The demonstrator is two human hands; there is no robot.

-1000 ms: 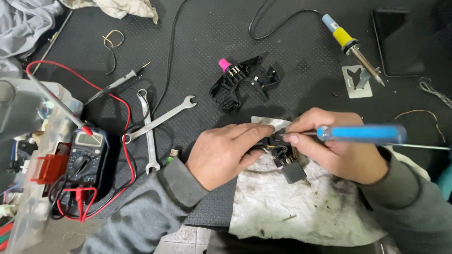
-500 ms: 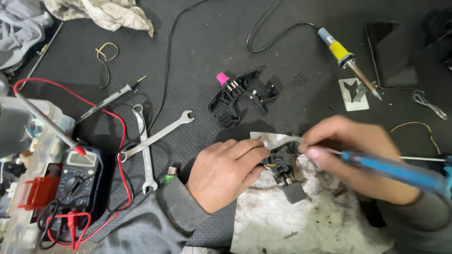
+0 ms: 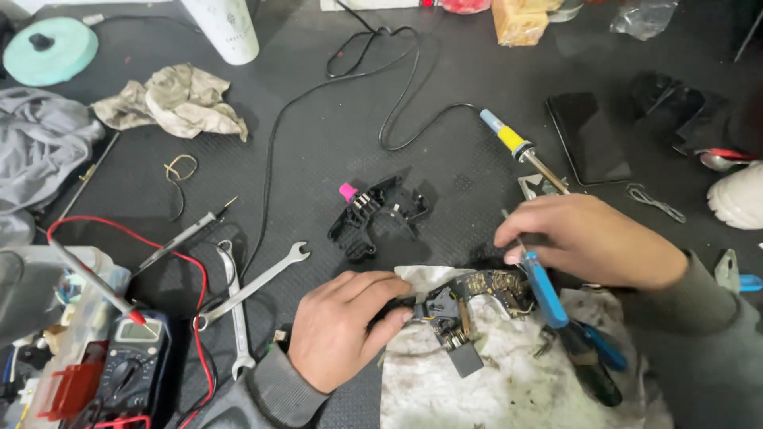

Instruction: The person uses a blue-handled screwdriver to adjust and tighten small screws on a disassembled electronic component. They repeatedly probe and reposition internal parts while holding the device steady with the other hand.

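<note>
My left hand (image 3: 342,326) grips the left end of a small black electrical part (image 3: 457,310) with brass contacts, resting on a dirty white cloth (image 3: 477,389). My right hand (image 3: 588,238) hovers just right of and above the part, fingers closed on a blue-handled screwdriver (image 3: 544,286) whose handle points down and right and whose thin shaft points up-left. A second black plastic housing with a pink cap (image 3: 373,210) lies on the mat above my left hand.
A soldering iron (image 3: 517,147) with its black cable lies at upper middle. Two wrenches (image 3: 246,290), a probe and a multimeter (image 3: 127,361) with red leads sit left. A phone (image 3: 588,135), rags, a white cup and a shoe ring the edges.
The view has tilted up, showing more of the mat's far side. My right hand drew the screwdriver away from the part, turned it and lifted it right; my left hand kept hold.
</note>
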